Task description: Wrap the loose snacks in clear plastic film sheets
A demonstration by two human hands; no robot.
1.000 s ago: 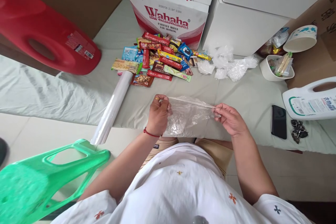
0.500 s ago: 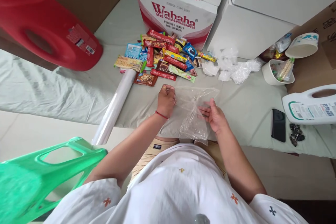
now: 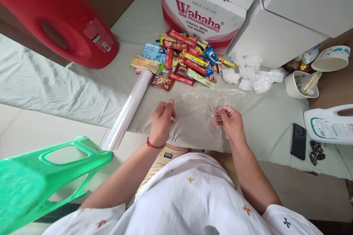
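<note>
A thin, clear plastic bag (image 3: 197,123) lies spread over the front of the cloth, close to my lap. My right hand (image 3: 230,120) is closed on its gathered right part, thumb and fingers pinching the film. At the bag's left side is my left hand (image 3: 162,122), wearing a red cord bracelet. Its fingers are curled and smeared by motion, so whether they grip the film cannot be made out. Beyond the bag sits a heap of wrapped snack bars and packets (image 3: 182,60). Several crumpled clear bags (image 3: 256,75) lie right of the heap.
A clear film roll (image 3: 128,110) slants at left, between a red jug (image 3: 79,36) and a green plastic item (image 3: 68,169). Behind stands a Wahaha carton (image 3: 201,14). At right are a white tub (image 3: 296,86), phone (image 3: 299,141), keys (image 3: 317,151) and white detergent bottle (image 3: 331,125).
My left hand has shifted left and toward me. The bag is now spread flatter, and my right hand has gone from loosely spread fingers to a pinch on it. The view has shifted slightly.
</note>
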